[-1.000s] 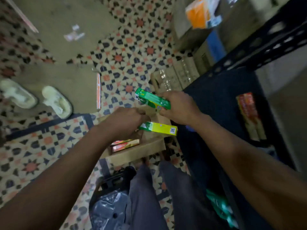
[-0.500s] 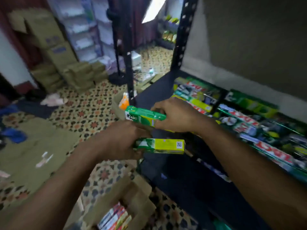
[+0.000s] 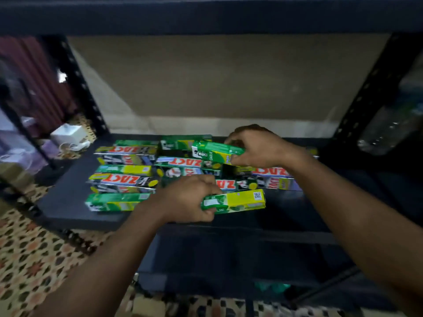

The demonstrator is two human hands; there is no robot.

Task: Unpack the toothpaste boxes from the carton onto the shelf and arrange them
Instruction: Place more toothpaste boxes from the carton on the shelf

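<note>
We note glossy printed card on the green-and-yellow box (image 3: 242, 201) and the green box (image 3: 216, 152); the ZACT boxes (image 3: 123, 179) add silvery, foil-like panels that catch the light. The shelf board (image 3: 68, 197) we read as a smooth, matt dark surface, its material unclear. The perforated uprights (image 3: 87, 94) look like dark painted metal. The bottle (image 3: 389, 131) is clear plastic with a sheen. The wall (image 3: 229, 76) behind is matt and faintly mottled.

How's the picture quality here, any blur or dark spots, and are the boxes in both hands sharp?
Head view: dim, the lower tier nearly black; edges blurred and bowed by the wide lens; the green box in the right hand and the yellow-green box in the left hand are sharper, small print soft.
</note>
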